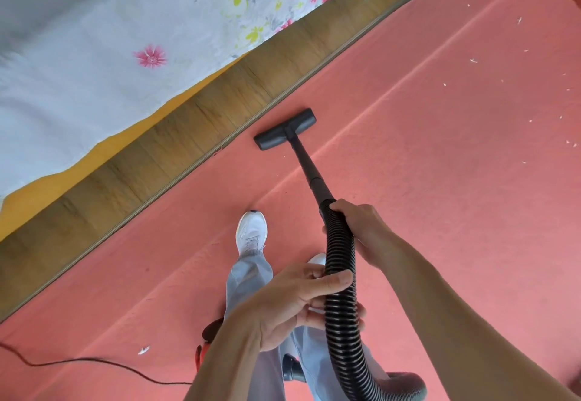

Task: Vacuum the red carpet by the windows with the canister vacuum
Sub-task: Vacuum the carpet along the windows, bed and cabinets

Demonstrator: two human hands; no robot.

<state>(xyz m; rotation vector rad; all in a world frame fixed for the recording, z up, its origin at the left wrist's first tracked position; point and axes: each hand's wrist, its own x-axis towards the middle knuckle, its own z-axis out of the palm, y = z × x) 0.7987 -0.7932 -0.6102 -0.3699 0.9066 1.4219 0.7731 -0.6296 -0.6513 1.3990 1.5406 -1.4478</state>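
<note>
The black floor nozzle (284,129) lies flat on the red carpet (440,155), close to the carpet's edge by the wooden floor. A black wand (309,168) runs back from it to a ribbed black hose (341,290). My right hand (361,227) grips the top of the hose where it meets the wand. Lower down, my left hand (292,303) holds the hose with thumb over it and fingers under it. A red and black part of the canister vacuum (206,344) shows behind my legs, mostly hidden.
A strip of wooden floor (176,142) borders the carpet on the left, with a white floral curtain (110,39) hanging over it. A black power cord (78,363) crosses the carpet at lower left. White scraps (473,61) dot the carpet at right. My white shoe (251,232) stands mid-carpet.
</note>
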